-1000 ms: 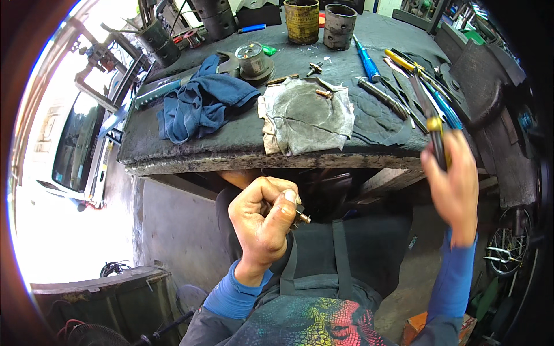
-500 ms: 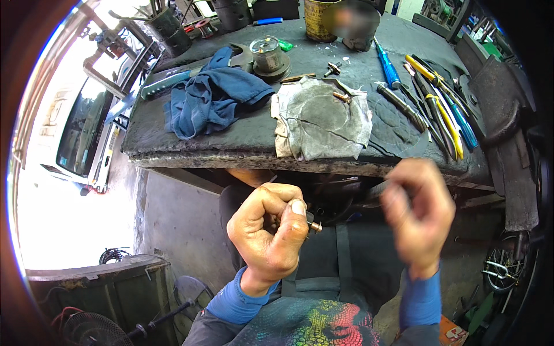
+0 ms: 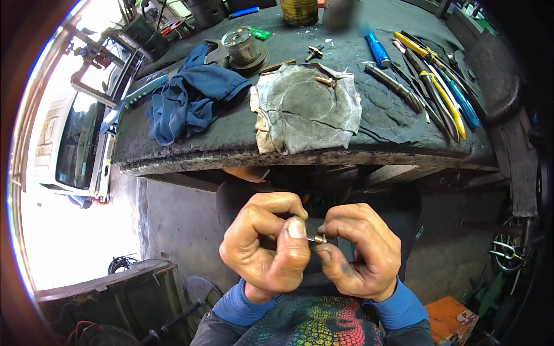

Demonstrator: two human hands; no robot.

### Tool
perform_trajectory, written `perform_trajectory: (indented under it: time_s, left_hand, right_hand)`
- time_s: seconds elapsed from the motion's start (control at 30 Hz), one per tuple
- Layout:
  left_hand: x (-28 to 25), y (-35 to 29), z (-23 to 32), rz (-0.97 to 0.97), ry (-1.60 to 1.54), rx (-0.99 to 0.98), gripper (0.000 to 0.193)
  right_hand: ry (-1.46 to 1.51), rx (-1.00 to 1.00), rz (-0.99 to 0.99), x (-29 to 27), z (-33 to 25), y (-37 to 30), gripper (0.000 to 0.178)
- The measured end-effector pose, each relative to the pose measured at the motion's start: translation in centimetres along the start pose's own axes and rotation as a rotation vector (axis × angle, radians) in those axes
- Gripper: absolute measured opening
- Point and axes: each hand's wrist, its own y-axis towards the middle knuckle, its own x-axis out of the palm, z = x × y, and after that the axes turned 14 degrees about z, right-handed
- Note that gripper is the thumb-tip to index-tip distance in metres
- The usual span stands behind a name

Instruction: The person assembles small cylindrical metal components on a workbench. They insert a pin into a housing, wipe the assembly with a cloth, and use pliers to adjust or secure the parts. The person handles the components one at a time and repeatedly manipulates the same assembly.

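Note:
In front of my lap, my left hand (image 3: 266,245) pinches a small metal shaft-like part (image 3: 316,239) between thumb and curled fingers. Its exposed end carries a copper-coloured collar; the rest is hidden in my grip. My right hand (image 3: 365,249) has its thumb and forefinger closed on that exposed end. Both hands are below the bench's front edge. Beyond them, a dirty grey leather-like pad (image 3: 309,115) lies on the bench with a small copper-coloured piece (image 3: 326,82) on it. A small metal fitting (image 3: 314,53) is just behind the pad.
The dark workbench (image 3: 190,157) holds a crumpled blue rag (image 3: 199,95), a round metal block (image 3: 242,51), a blue-handled screwdriver (image 3: 378,51) and several yellow-handled pliers (image 3: 444,104). Pots stand at the back, including a yellow one (image 3: 299,12). An orange box (image 3: 447,320) sits low at right.
My right hand has come leftward and down from the right, and its fingertips now meet the metal part's end. My left hand keeps its pinch. The whole view has shifted slightly.

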Motion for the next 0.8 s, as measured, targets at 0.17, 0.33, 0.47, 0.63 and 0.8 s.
perform_trajectory:
  time_s: [0.17, 0.33, 0.47, 0.63, 0.8]
  left_hand:
    - [-0.3, -0.2, 0.2, -0.018, 0.039, -0.003, 0.017]
    - [-0.5, -0.4, 0.1, -0.013, 0.033, -0.036, 0.017]
    - [-0.2, -0.5, 0.2, 0.0, 0.017, -0.029, 0.016]
    - [-0.1, -0.9, 0.1, -0.005, -0.002, -0.014, 0.016]
    - [-0.3, -1.1, -0.1, -0.016, 0.015, -0.028, 0.017]
  right_hand:
    - [0.107, 0.213, -0.054, 0.0, -0.2, -0.2, 0.013]
    - [0.135, 0.198, -0.014, -0.1, -0.2, -0.6, 0.02]
    - [0.004, 0.035, 0.02, 0.0, -0.3, -1.1, 0.028]
    - [-0.093, -0.004, 0.023, 0.1, -0.9, -1.3, 0.021]
    - [0.039, 0.237, -0.048, -0.2, -0.9, -1.4, 0.015]
